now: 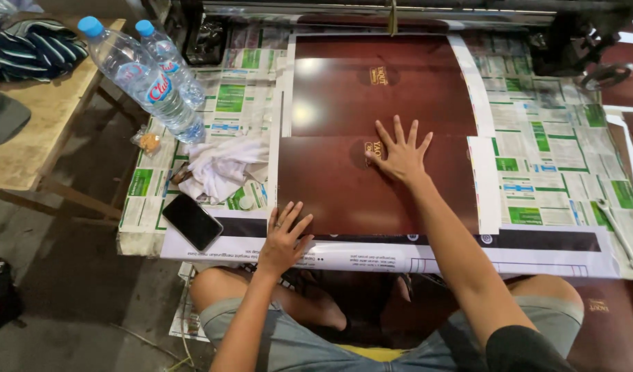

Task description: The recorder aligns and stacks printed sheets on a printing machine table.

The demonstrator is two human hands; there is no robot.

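Head view: the only view, looking down on a low table (144,238) covered in newspaper, with the person's knees below its near edge.
Near sheet: a glossy dark red-brown sheet (344,200) lies flat at the middle of the table, toward the person, with a small gold mark near its top edge.
Far sheet: a second sheet (378,86) of the same colour lies just beyond it, the edges meeting or overlapping; it shows bright glare on its left part.
Left hand (285,238): palm down at the near left corner of the near sheet, fingers open and slightly spread, gripping nothing; the fingertips rest on the sheet.
Right hand (399,155): arm stretched forward, palm flat on the top edge of the near sheet beside the gold mark, fingers spread wide, gripping nothing.
Cloth: a crumpled white cloth (223,165) lies left of the sheets.
Phone: a dark phone (191,221) lies near the left hand, at the table's front left.
Bottles: two clear bottles (148,79) with blue caps lie at the far left corner.
Spanner: a metal spanner (619,234) lies at the right edge.
Bench: a wooden bench (34,131) stands left of the table, with striped fabric on it.
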